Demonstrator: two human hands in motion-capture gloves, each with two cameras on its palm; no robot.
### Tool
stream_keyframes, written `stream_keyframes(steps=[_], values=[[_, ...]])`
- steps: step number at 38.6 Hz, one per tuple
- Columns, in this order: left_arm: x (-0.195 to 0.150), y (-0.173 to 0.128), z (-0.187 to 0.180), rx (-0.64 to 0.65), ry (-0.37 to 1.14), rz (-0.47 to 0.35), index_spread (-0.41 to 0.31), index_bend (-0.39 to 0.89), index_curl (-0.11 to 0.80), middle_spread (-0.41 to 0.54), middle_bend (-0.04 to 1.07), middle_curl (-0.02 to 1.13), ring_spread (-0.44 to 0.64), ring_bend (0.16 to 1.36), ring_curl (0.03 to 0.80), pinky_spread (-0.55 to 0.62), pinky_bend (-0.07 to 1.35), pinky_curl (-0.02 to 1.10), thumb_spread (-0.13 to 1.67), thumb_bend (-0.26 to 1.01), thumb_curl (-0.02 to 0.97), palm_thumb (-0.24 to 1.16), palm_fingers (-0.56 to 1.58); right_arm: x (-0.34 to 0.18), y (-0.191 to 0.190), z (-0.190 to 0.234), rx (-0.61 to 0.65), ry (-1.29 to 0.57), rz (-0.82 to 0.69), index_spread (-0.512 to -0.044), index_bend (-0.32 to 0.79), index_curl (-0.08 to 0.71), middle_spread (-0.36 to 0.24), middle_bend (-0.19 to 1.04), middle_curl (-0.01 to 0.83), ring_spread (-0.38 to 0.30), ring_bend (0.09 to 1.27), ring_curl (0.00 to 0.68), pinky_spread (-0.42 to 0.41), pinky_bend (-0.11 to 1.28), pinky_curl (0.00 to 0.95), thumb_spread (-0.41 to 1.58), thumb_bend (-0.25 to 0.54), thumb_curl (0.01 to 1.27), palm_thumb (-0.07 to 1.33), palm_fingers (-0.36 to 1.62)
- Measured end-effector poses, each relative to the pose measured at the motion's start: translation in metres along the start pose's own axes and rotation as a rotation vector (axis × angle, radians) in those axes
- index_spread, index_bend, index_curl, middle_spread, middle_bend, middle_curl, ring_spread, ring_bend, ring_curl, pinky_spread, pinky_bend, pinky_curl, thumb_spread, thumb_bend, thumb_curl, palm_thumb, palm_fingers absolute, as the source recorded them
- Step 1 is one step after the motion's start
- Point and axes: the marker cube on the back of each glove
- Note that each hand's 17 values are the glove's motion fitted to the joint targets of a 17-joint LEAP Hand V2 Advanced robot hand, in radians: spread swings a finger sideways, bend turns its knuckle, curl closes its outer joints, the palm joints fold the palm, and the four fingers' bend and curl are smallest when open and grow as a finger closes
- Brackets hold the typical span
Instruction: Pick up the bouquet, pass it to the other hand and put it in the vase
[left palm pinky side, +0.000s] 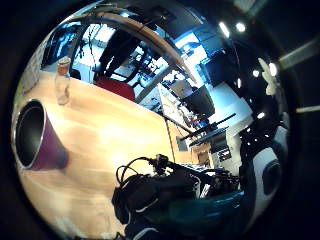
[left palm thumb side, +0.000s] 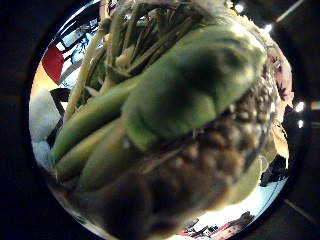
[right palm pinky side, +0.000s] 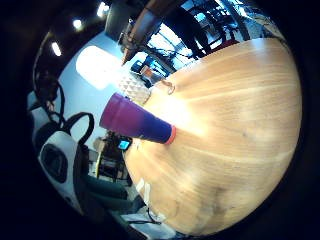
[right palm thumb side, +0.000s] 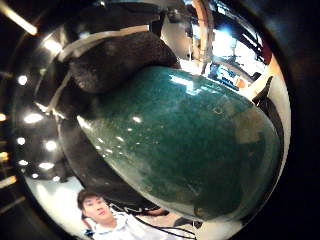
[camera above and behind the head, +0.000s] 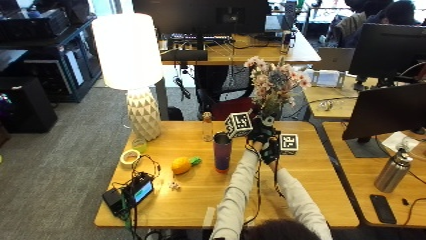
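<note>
Outside view: the task is judged well along. The bouquet (camera above and behind the head: 273, 82) has been lifted off the desk (camera above and behind the head: 313, 185) and is held upright, its blooms standing above the fingers. What is left, as far as can be judged, is seating the stems in the vase and letting go.

Well to the left of the fingers, a purple cup (camera above and behind the head: 222, 150) stands on the desk. Its mouth is seen dark in the left little finger side palm view, with nothing visible inside. A clear bottle (camera above and behind the head: 207, 126) stands just behind it; its contents cannot be made out.

The left hand (camera above and behind the head: 256, 134) is raised over the desk, and its fingers are taken to be curled round the bouquet's stems, which fill the left thumb side palm view.

Just beside and below it, the right hand (camera above and behind the head: 271, 150) is wrapped round the vase (right palm thumb side: 185, 145). A gloved digit is seen lying on the vase's glazed wall in the right thumb side palm view. The vase is hidden between the hands in the outside view, so it cannot be told whether the stems are already inside it.
</note>
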Motion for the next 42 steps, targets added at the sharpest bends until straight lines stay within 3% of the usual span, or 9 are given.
stream_keyframes(steps=[2,4,10,15,24,29,35,40,42], values=[[-0.011,0.002,0.008,-0.083,0.056,-0.11,-0.358,0.48,0.525,-0.366,0.72,0.55,-0.39,0.79,0.46,-0.42,0.58,0.43,0.34,-0.01,0.637,0.83,1.46,-0.002,0.0,0.0,-0.017,0.018,-0.011,-0.169,0.32,0.573,-0.114,0.8,0.582,-0.154,1.0,0.533,-0.262,0.66,0.464,0.57,-0.045,0.67,0.93,1.3],[-0.015,-0.002,0.009,-0.111,0.079,-0.159,-0.363,0.49,0.535,-0.37,0.73,0.56,-0.39,0.8,0.466,-0.42,0.58,0.43,0.33,-0.02,0.65,0.83,1.45,-0.006,0.001,0.001,-0.039,0.007,-0.045,-0.167,0.27,0.564,-0.111,0.79,0.576,-0.156,0.97,0.521,-0.265,0.65,0.454,0.55,-0.046,0.68,0.92,1.29],[0.002,-0.026,-0.011,-0.087,0.117,-0.157,-0.367,0.51,0.555,-0.37,0.76,0.57,-0.39,0.82,0.479,-0.42,0.6,0.44,0.32,-0.03,0.679,0.84,1.43,-0.007,0.002,-0.008,-0.042,0.067,-0.111,-0.16,0.13,0.513,-0.103,0.66,0.532,-0.163,0.87,0.483,-0.276,0.67,0.44,0.52,-0.041,0.68,0.89,1.18],[0.019,-0.055,-0.03,-0.058,0.122,-0.112,-0.369,0.52,0.567,-0.373,0.77,0.57,-0.39,0.83,0.485,-0.42,0.61,0.44,0.31,-0.03,0.702,0.84,1.42,-0.012,-0.001,-0.016,-0.054,0.073,-0.037,-0.18,0.06,0.45,-0.107,0.59,0.507,-0.171,0.78,0.45,-0.285,0.7,0.432,0.52,-0.04,0.68,0.88,1.14],[0.039,-0.107,-0.082,0.032,0.063,-0.042,-0.37,0.53,0.583,-0.371,0.78,0.57,-0.39,0.84,0.492,-0.42,0.62,0.45,0.3,-0.03,0.735,0.83,1.41,-0.024,-0.016,-0.039,-0.054,0.035,-0.001,-0.237,0.09,0.381,-0.083,0.47,0.463,-0.136,0.63,0.407,-0.12,0.57,0.397,0.78,-0.049,0.63,0.78,0.89],[0.031,-0.12,-0.098,0.06,0.034,-0.037,-0.371,0.53,0.589,-0.37,0.78,0.58,-0.39,0.84,0.494,-0.42,0.62,0.45,0.3,-0.03,0.75,0.83,1.41,-0.019,-0.016,-0.045,-0.073,0.086,0.05,-0.272,0.09,0.346,-0.096,0.42,0.442,-0.117,0.56,0.381,-0.034,0.53,0.38,0.87,-0.05,0.59,0.71,0.78],[0.016,-0.126,-0.105,0.072,0.021,-0.043,-0.371,0.53,0.595,-0.368,0.79,0.58,-0.39,0.84,0.494,-0.42,0.62,0.45,0.3,-0.03,0.765,0.83,1.4,-0.016,-0.018,-0.047,-0.068,0.077,-0.02,-0.306,0.11,0.325,-0.112,0.35,0.42,-0.086,0.47,0.359,0.064,0.52,0.369,0.94,-0.039,0.56,0.66,0.67],[-0.005,-0.126,-0.105,0.059,0.019,-0.075,-0.371,0.53,0.599,-0.368,0.79,0.58,-0.39,0.83,0.493,-0.42,0.62,0.45,0.3,-0.03,0.776,0.82,1.4,0.014,-0.014,-0.062,0.001,0.3,0.201,-0.322,0.11,0.303,-0.118,0.32,0.408,-0.072,0.44,0.34,0.115,0.5,0.353,0.98,-0.029,0.54,0.65,0.68],[-0.014,-0.126,-0.105,0.049,0.024,-0.087,-0.372,0.53,0.6,-0.367,0.79,0.58,-0.39,0.83,0.493,-0.42,0.62,0.45,0.3,-0.03,0.78,0.82,1.4,0.014,-0.014,-0.062,-0.002,0.293,0.214,-0.325,0.11,0.296,-0.119,0.32,0.406,-0.068,0.43,0.338,0.129,0.5,0.349,1.0,-0.028,0.53,0.65,0.68]])
